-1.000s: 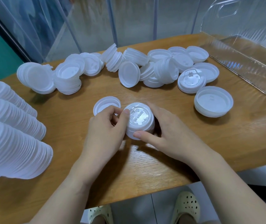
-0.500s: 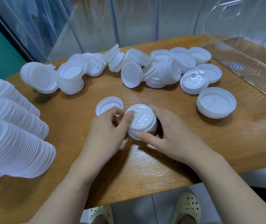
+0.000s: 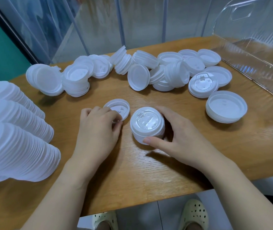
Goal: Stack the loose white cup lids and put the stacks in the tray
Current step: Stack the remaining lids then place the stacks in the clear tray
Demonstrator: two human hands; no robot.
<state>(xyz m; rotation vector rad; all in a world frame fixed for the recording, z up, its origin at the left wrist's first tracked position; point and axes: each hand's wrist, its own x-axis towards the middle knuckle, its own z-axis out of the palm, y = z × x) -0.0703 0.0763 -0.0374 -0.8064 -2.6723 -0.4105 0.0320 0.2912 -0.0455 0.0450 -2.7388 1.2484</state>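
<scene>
Lying on their sides at the left edge of the frame, three long lid stacks point(image 3: 14, 138) run their long axes toward the upper left. Right of them, the left hand point(image 3: 97, 130) curls its fingertips on a single upturned lid point(image 3: 118, 108). At centre the right hand point(image 3: 178, 138) grips a short upright stack point(image 3: 147, 124), top face up, its embossed writing too blurred to read. Loose lids point(image 3: 149, 72) crowd the wooden table point(image 3: 149, 171) across the upper middle, some tilted on edge. Farther right sits a rim-up stack point(image 3: 226, 108). The clear tray point(image 3: 256, 52) fills the upper right corner.
</scene>
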